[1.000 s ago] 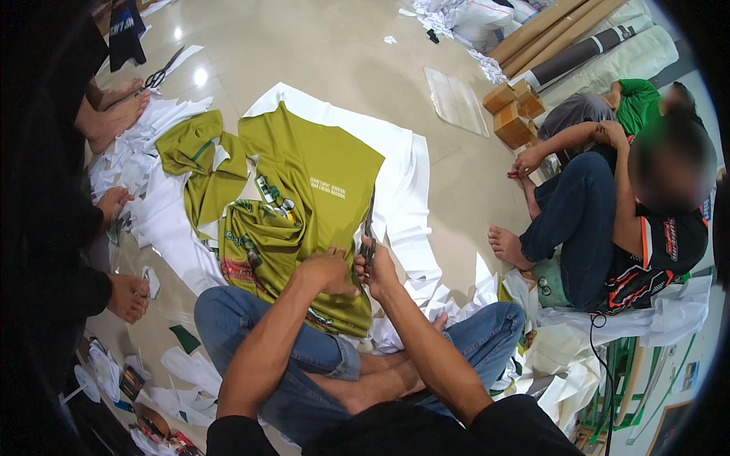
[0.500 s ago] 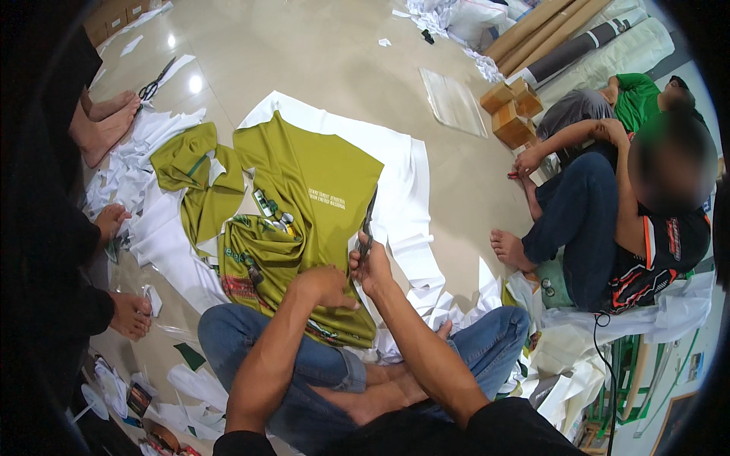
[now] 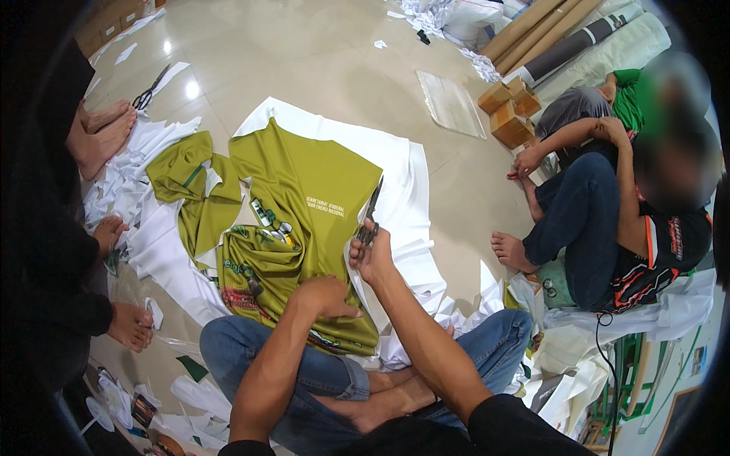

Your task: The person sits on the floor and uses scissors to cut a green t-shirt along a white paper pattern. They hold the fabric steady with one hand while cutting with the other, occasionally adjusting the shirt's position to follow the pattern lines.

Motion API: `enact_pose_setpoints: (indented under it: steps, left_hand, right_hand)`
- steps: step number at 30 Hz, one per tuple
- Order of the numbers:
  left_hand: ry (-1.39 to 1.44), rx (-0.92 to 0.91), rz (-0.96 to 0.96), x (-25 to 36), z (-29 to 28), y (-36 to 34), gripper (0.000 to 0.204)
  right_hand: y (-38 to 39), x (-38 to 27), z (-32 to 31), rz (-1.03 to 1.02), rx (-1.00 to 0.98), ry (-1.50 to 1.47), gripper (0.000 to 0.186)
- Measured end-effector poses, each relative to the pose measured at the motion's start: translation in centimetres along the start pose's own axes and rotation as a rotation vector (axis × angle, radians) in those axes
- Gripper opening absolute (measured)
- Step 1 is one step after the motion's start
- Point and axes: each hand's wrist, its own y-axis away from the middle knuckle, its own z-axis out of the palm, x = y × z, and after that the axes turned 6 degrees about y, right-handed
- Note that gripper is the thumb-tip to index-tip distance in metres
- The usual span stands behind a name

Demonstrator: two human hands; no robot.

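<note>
An olive-green printed fabric piece (image 3: 327,163) lies over white cloth (image 3: 411,175) on the floor before me. My right hand (image 3: 371,258) is closed round dark-handled scissors (image 3: 369,228). Their blades point away from me along the right edge of the green fabric, next to the white cloth. Nearer to me, my left hand (image 3: 323,295) rests on the lower part of the green fabric, its fingers bent down on the cloth and partly hidden. At left, a smaller green piece (image 3: 179,167) lies crumpled on white cloth.
Another pair of scissors (image 3: 144,97) lies far left by a standing person's foot (image 3: 110,140). White scraps (image 3: 137,156) heap there. A seated person (image 3: 593,220) is at right, near cardboard boxes (image 3: 509,125) and long rolls (image 3: 582,49). A clear plastic sheet (image 3: 450,105) lies beyond the cloth.
My right hand has turned slightly, and more of the scissors' blades shows at the fabric edge. My left hand stays on the green fabric. The whole view has shifted a little.
</note>
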Motion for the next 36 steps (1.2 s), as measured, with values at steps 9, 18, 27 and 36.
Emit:
enact_pose_setpoints:
  steps: [9,18,27,36]
  left_hand:
    - [0.024,0.004,-0.031,0.0,0.1,-0.5,0.075]
    - [0.039,-0.026,-0.058,1.1,-0.9,0.3,0.077]
    - [0.051,-0.047,-0.086,0.4,-0.3,-0.3,0.079]
    - [0.030,-0.070,-0.101,1.5,-1.2,0.3,0.079]
  right_hand:
    - [-1.9,-1.4,0.0,-0.024,0.044,0.009,0.030]
    - [-4.4,-3.9,-0.7,-0.051,0.041,0.081,0.038]
    - [-5.4,-8.5,-0.7,-0.047,0.049,0.178,0.031]
    - [-8.0,-11.7,-2.0,-0.018,0.076,0.229,0.026]
